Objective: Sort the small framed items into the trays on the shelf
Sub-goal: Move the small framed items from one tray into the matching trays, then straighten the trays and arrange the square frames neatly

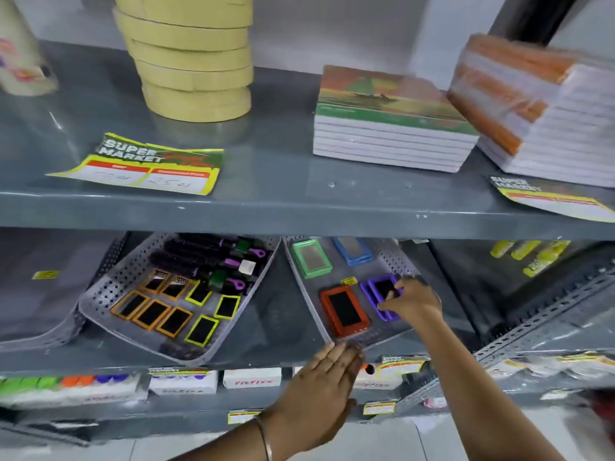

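Two grey perforated trays sit tilted on the middle shelf. The left tray holds several orange-framed items, yellow-framed items and dark hairbrushes. The right tray holds a green frame stack, a blue stack, a red stack and a purple stack. My right hand pinches the top purple-framed item on that stack. My left hand lies flat, fingers together, against the right tray's front corner.
The upper shelf carries a stack of tape rolls, notebook piles and price cards. White boxes and tags line the lower shelf. Yellow bottles stand far right.
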The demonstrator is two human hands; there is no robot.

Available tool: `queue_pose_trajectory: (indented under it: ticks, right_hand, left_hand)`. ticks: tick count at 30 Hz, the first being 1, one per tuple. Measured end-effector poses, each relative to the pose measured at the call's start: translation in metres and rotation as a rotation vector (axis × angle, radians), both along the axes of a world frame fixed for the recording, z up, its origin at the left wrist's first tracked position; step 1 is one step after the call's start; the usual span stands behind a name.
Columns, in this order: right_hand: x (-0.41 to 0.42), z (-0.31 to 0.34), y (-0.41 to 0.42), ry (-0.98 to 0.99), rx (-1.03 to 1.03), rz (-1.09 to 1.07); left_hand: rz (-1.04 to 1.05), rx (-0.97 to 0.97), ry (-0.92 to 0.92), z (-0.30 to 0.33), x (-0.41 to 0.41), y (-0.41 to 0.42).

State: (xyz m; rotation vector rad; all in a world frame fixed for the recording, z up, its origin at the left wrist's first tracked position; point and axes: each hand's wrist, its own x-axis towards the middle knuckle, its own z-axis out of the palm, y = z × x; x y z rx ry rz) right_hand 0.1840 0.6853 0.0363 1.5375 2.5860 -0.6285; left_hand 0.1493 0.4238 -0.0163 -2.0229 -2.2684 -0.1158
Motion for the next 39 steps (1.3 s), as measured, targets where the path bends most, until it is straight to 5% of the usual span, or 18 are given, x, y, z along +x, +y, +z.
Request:
queue_pose_trajectory:
  ticks: [12, 14, 17, 19, 22, 24, 29, 39]
  right_hand:
    - [-0.011, -0.007, -0.006, -0.054, -0.039, 0.059]
    - [-0.007, -0.004, -0.004, 0.009, -0.029, 0.045]
    - [0.008, 0.003, 0.012, 0.242, 0.210, -0.097]
    - [0.025, 0.002, 0.032, 0.330, 0.253, -0.206]
    - [0.046, -0.006, 0.051, 0.485, -0.190, -0.341]
    - [0.056, -0.014, 0.049, 0.525, -0.300, -0.332]
    - [0.067, -0.027, 0.026, 0.540, -0.263, -0.240]
    - [0.059, -0.038, -0.027, 0.561, -0.112, -0.303]
  left_hand:
    - [-0.002, 0.030, -0.116, -0.003, 0.002, -0.001]
    - [0.066, 0.140, -0.395, -0.001, 0.004, -0.002]
    - [0.501, 0.316, -1.060, 0.010, 0.004, 0.007]
    - [0.771, 0.302, -1.262, 0.018, -0.005, 0.021]
    - [0.861, 0.253, -1.328, 0.021, -0.024, 0.043]
    - [0.859, 0.253, -1.335, 0.021, -0.038, 0.055]
    - [0.930, 0.234, -1.302, 0.023, -0.070, 0.067]
    - [0.804, 0.151, -1.567, 0.035, -0.128, 0.062]
